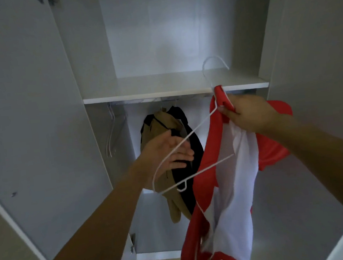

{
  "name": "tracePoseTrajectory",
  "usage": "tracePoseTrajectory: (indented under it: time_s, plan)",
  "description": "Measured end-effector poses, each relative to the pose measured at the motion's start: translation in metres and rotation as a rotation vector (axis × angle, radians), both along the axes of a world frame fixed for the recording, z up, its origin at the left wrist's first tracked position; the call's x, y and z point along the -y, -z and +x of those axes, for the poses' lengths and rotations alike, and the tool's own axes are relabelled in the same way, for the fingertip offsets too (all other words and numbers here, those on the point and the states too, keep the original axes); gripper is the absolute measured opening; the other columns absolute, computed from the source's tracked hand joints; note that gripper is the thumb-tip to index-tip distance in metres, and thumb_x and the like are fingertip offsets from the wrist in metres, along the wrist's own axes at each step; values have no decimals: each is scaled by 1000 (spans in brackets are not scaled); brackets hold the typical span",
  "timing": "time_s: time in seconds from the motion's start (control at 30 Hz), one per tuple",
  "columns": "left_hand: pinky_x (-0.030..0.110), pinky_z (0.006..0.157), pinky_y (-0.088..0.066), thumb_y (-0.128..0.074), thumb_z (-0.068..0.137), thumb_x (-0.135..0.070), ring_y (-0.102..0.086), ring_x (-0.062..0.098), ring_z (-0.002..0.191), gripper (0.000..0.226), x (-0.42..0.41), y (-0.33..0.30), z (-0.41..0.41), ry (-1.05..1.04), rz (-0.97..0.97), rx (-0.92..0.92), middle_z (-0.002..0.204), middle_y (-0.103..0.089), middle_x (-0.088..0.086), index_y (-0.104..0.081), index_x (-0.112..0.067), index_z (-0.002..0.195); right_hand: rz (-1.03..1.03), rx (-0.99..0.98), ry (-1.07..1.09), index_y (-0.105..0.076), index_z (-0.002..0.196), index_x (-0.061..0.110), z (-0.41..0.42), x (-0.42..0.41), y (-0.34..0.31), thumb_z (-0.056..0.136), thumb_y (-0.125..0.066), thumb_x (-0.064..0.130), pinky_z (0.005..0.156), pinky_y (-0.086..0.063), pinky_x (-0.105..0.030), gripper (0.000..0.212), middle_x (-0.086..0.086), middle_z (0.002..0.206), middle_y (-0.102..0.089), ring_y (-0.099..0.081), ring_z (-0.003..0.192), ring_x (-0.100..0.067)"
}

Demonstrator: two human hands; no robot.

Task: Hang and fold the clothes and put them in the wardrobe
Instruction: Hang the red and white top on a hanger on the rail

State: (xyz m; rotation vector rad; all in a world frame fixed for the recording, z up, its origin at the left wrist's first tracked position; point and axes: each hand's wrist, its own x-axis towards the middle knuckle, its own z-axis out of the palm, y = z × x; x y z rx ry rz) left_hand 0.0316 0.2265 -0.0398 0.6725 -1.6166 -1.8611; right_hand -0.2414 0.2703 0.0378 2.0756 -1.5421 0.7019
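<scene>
Grip, right hand (247, 115): fingers curled round the collar of the red and white shirt (225, 187) and the neck of the white wire hanger (190, 136), pinching both together just below the shelf edge.
Grip, left hand (169, 153): fingers straight and relaxed, palm up, holding nothing; it lies behind the hanger's bare arm, contact unclear.
Wardrobe (86, 54): both doors swung wide; 1 shelf (162, 92) across the upper part, the rail directly under it.
Red and white shirt: in front of the wardrobe's right half, draped from the right hand; only 1 shoulder seems on the hanger, the other hanger arm stands bare.
Tan and black garments (166, 130): already hung at mid-rail.
Spare hangers (111, 132): on the rail's left end.
Step in hand: dressing the hanger, judged half done.
Next move: likely calls for the left hand to draw the loose shoulder over the bare arm, then hook the hanger on the rail.
</scene>
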Motion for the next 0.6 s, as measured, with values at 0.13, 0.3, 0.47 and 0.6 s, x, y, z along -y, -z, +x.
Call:
tracePoseTrajectory:
  time_s: [0.13, 0.3, 0.47, 0.6]
  plan:
    - [48, 104, -41, -64, 86, -30, -52, 30, 124, 44, 4, 60, 2, 49, 92, 76, 132, -59, 10, -61, -18, 128, -112, 11, 26, -57, 110, 14, -13, 1, -11, 97, -37, 49, 69, -45, -38, 42, -17, 91, -68, -64, 82, -40]
    - [33, 101, -49, -68, 90, -15, -65, 19, 112, 29, -17, 89, -53, 59, -106, 302, 122, -68, 5, -65, -21, 118, -192, -13, 24, -56, 111, 14, -16, -3, -17, 94, -32, 55, 66, -37, -32, 50, -17, 86, -68, -64, 78, -39]
    - [28, 86, -52, -59, 97, -15, -68, 13, 85, 13, -3, 92, -37, -168, -202, 420, 89, -72, -3, -70, -19, 91, -185, -59, 67, -55, 111, 18, -26, -14, -13, 92, -24, 62, 69, -48, -38, 57, -17, 89, -68, -65, 79, -39]
    - [30, 71, -55, -54, 99, -16, -70, 11, 69, 20, 31, 48, 25, -397, -111, 436, 75, -74, -2, -67, -14, 84, -170, -182, 154, -53, 121, 19, -40, -26, 3, 97, -33, 54, 61, -47, -36, 46, -18, 83, -68, -66, 71, -39]
